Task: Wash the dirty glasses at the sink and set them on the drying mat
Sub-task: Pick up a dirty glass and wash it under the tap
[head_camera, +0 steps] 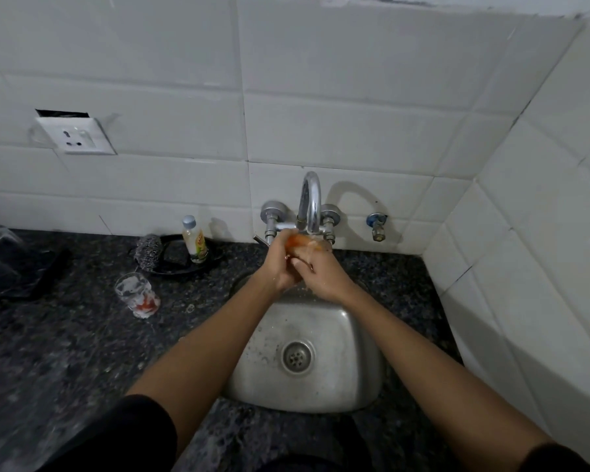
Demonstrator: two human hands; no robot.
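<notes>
Dark granite counter (65,352): soapy glass (137,294), black dish (181,255), inset sink (351,321).

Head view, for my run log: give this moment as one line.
phase: washing | both hands: left hand and right hand hold glass under tap over sink | waiting: soapy glass on counter

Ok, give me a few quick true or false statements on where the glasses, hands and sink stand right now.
1. Both hands, left hand and right hand, hold a glass with an orange print under the faucet. True.
2. A second glass lies tipped over inside the sink. False: it stands on the dark countertop, left of the sink.
3. The small bottle stands on a black dish beside a steel scrubber. True.
4. The sink drain is covered by a plate. False: the drain is uncovered.
</notes>
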